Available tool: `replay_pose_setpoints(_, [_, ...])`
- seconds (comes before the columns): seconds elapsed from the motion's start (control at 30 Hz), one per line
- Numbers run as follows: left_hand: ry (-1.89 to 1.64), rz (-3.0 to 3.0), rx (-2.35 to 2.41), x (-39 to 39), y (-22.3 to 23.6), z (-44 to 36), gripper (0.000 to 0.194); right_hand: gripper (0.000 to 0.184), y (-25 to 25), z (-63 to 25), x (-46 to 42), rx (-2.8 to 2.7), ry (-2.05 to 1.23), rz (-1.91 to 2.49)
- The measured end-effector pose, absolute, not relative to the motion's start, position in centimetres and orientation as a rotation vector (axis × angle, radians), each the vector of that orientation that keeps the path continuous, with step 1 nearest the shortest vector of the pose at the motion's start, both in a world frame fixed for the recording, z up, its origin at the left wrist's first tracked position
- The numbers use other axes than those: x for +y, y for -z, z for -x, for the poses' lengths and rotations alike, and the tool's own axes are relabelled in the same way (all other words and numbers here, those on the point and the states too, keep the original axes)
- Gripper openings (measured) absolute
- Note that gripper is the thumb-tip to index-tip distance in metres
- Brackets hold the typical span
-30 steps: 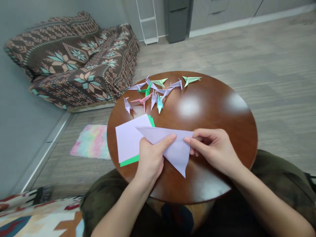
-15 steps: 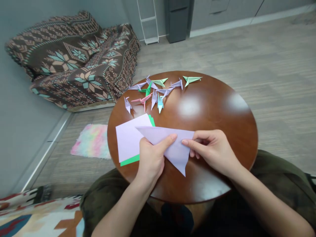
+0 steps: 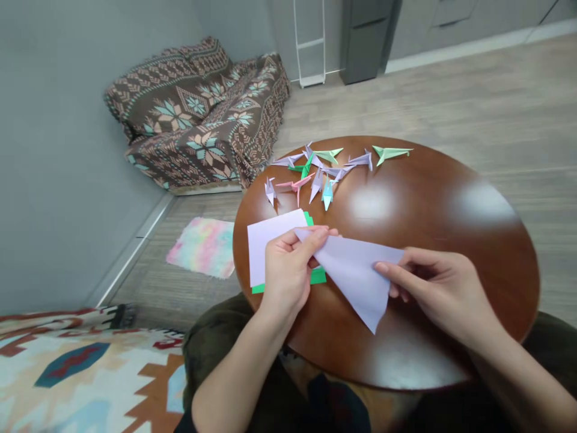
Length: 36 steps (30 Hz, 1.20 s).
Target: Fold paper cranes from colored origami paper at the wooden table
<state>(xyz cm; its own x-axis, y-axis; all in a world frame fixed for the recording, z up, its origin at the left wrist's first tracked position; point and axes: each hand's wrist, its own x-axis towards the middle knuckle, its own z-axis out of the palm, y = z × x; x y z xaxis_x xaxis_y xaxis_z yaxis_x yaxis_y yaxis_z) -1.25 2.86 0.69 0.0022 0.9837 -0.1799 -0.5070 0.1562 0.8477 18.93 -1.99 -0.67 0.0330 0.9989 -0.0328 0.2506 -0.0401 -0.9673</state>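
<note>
Lilac folded paper sheet (image 3: 354,282) held betw hands: L hand (image 3: 286,270) pinching left tip, R hand (image 3: 435,291) pinching right edge. Lilac-on-green paper stack (image 3: 270,243) under L hand.

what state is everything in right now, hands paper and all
left hand, pinching the folded lilac sheet
right hand, pinching the sheet's other corner
folded lilac sheet, folded into a triangle, held in both hands
flat lilac sheet, lying on the green sheet
green sheet, lying flat under it, edges showing
origami cranes, folded, in a loose cluster on the table
round wooden table, glossy
fluffy mat, flat on the floor
patterned throw, draped and rumpled
</note>
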Motion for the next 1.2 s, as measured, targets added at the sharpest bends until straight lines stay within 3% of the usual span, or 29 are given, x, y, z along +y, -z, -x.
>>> replay_pose_setpoints(0.23, [-1.288, -0.688, 0.88, 2.8, -0.7, 1.8, 0.02, 0.046, 1.2, -19.0, -2.0, -1.361, -1.1, 1.458])
replay_pose_setpoints(0.4, [-1.05, -0.74, 0.804, 2.5, -1.1, 2.2, 0.03, 0.048, 1.3, -19.4, -1.7, -1.31, -1.185, 1.42])
replay_pose_setpoints(0.53, [-0.949, -0.774, 0.807, 2.5, -1.1, 2.4, 0.026, 0.048, 1.2, -19.4, -1.6, -1.297, -1.217, 1.418])
replay_pose_setpoints(1.2, [-1.343, -0.689, 0.982, 3.6, -1.3, 2.6, 0.026, 0.044, 1.2, -19.0, -2.2, -1.406, -0.979, 1.452])
